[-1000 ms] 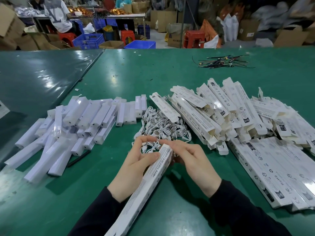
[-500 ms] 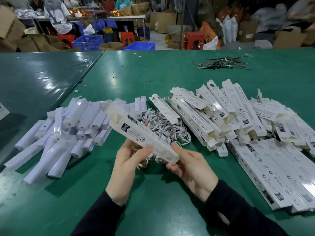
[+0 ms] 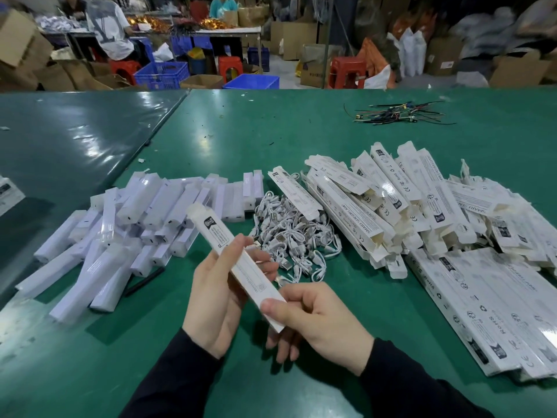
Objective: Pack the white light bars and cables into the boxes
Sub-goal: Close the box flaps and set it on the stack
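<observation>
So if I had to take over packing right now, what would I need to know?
Left hand: holds the middle of one long white box, tilted, far end up.
Right hand: pinches the near end of that same box.
Light bars: loose pile on the green table, left side.
Cables: white tangle in the middle, just past the hands.
Open boxes: heap on the right; flat boxes laid in a row nearer, at the right edge.
Done: cannot tell what is inside the held box.
Left: many bars, cables and open boxes still wait.
</observation>
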`<state>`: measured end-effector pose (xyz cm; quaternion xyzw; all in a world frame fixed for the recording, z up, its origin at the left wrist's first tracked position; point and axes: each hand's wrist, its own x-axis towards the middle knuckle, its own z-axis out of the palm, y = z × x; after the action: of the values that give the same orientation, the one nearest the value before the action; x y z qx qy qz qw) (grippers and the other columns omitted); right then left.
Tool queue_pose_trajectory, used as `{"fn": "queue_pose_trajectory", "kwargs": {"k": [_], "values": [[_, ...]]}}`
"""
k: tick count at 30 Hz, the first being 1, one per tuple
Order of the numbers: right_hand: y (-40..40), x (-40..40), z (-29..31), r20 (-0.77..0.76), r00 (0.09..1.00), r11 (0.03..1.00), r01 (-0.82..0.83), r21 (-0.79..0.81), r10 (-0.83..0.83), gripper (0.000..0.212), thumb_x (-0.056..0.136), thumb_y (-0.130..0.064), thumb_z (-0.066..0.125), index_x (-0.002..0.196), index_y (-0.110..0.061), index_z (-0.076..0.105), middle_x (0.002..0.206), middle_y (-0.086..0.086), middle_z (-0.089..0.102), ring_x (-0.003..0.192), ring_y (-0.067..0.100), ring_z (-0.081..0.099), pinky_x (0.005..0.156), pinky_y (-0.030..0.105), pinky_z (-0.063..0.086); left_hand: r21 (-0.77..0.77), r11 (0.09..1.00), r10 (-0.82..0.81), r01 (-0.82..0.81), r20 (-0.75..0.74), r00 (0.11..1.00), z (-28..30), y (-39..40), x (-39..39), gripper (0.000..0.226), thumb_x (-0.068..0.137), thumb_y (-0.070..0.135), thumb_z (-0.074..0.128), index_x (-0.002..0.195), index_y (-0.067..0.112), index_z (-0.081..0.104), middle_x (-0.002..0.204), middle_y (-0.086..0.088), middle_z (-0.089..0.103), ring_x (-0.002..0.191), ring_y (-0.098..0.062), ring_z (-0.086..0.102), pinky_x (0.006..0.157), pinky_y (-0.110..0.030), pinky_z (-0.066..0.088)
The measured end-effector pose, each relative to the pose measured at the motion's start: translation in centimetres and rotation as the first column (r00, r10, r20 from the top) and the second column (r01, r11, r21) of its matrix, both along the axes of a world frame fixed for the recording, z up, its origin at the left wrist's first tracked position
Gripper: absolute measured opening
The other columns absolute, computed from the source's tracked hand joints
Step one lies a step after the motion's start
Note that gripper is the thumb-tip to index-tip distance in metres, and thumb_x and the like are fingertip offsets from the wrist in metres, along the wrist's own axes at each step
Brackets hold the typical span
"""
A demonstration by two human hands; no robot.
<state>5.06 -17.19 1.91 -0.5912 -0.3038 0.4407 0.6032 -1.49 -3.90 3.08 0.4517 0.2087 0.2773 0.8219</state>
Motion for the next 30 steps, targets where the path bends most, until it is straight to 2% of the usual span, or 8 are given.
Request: {"fn": "queue_pose_trajectory", "kwargs": {"k": [5, 9, 12, 16, 20, 24, 27, 30], "values": [[1.6, 0.5, 0.1, 0.257, 0.939, 0.974, 0.226, 0.029, -0.226, 0.056, 0.083, -0.059, 0.057, 0.07, -0.005, 0.062, 0.055, -0.002, 0.062, 0.046, 0.011, 0.057, 0.043, 0.019, 0.042, -0.07, 0.994, 0.089, -0.087, 0.021, 0.996, -0.2, 1.1, 0.0, 0.025, 0.085, 0.028, 0.06, 0.1, 0.009, 0.057, 0.065, -0.004, 0.058, 0.054, -0.017, 0.054, 0.053, -0.029, 0.052], [4.9, 3.9, 0.5, 0.75, 0.626, 0.952, 0.306, 0.015, -0.213, 0.011, 0.093, -0.029, 0.061, 0.097, -0.021, 0.066, 0.089, -0.008, 0.068, 0.079, 0.008, 0.063, 0.079, 0.028, 0.054, -0.053, 0.969, 0.238, -0.24, -0.045, 0.97, -0.7, 2.3, -0.3, 0.012, 0.096, 0.024, 0.056, 0.098, 0.012, 0.053, 0.058, 0.003, 0.051, 0.045, -0.012, 0.047, 0.05, -0.028, 0.047], [9.1, 6.5, 0.8, 0.929, 0.37, 0.943, 0.304, -0.135, 0.014, 0.045, 0.093, -0.024, 0.058, 0.136, -0.022, 0.045, 0.132, 0.0, 0.053, 0.12, 0.016, 0.049, 0.106, 0.038, 0.038, -0.035, 0.964, 0.261, -0.264, -0.063, 0.963, -0.9, 2.4, -0.3, 0.016, 0.095, 0.029, 0.059, 0.096, 0.015, 0.051, 0.058, 0.003, 0.048, 0.042, -0.01, 0.046, 0.044, -0.023, 0.045], [15.0, 8.4, 1.6, 0.982, 0.113, 0.827, 0.529, -0.191, 0.154, 0.059, 0.093, -0.043, 0.053, 0.142, -0.016, 0.034, 0.137, 0.011, 0.046, 0.126, 0.03, 0.042, 0.103, 0.047, 0.03, -0.004, 0.962, 0.272, -0.273, -0.093, 0.958, -1.0, 2.3, -0.2, 0.017, 0.094, 0.032, 0.06, 0.093, 0.016, 0.052, 0.06, 0.002, 0.048, 0.043, -0.01, 0.047, 0.044, -0.023, 0.045], [17.2, 10.3, 1.9, 0.957, 0.161, 0.715, 0.636, -0.288, 0.243, 0.047, 0.094, -0.034, 0.054, 0.133, -0.008, 0.044, 0.127, 0.01, 0.059, 0.124, 0.029, 0.048, 0.107, 0.046, 0.024, -0.016, 0.963, 0.265, -0.268, -0.11, 0.958, -1.0, 2.3, -0.2, 0.018, 0.095, 0.03, 0.059, 0.089, 0.014, 0.05, 0.057, 0.002, 0.047, 0.042, -0.01, 0.044, 0.042, -0.022, 0.044], [15.5, 10.5, 2.0, 0.986, 0.166, 0.796, 0.592, -0.123, 0.029, 0.026, 0.092, -0.023, 0.053, 0.117, -0.015, 0.056, 0.096, 0.002, 0.067, 0.099, 0.026, 0.061, 0.101, 0.04, 0.028, -0.03, 0.982, 0.18, -0.185, -0.12, 0.976, -0.9, 2.5, -0.3, 0.02, 0.095, 0.029, 0.058, 0.087, 0.013, 0.051, 0.055, 0.002, 0.045, 0.042, -0.011, 0.041, 0.042, -0.023, 0.04], [12.5, 9.5, 2.9, 0.841, 0.425, 0.861, 0.501, 0.089, -0.334, 0.023, 0.088, -0.021, 0.067, 0.11, -0.015, 0.066, 0.097, 0.001, 0.071, 0.087, 0.022, 0.065, 0.089, 0.039, 0.05, -0.018, 0.999, 0.047, -0.05, -0.137, 0.989, -1.0, 2.2, -0.2, 0.021, 0.095, 0.031, 0.057, 0.088, 0.012, 0.053, 0.054, 0.001, 0.044, 0.042, -0.012, 0.039, 0.04, -0.023, 0.038], [7.8, 7.9, 4.2, 0.392, 0.755, 0.85, 0.469, 0.24, -0.527, 0.024, 0.08, -0.006, 0.077, 0.101, -0.017, 0.071, 0.096, 0.005, 0.072, 0.073, 0.021, 0.071, 0.065, 0.033, 0.06, 0.005, 0.996, -0.086, 0.087, -0.144, 0.986, -0.9, 1.7, -0.3, 0.03, 0.09, 0.04, 0.059, 0.097, 0.011, 0.054, 0.054, -0.001, 0.044, 0.041, -0.013, 0.037, 0.039, -0.024, 0.036]]}}
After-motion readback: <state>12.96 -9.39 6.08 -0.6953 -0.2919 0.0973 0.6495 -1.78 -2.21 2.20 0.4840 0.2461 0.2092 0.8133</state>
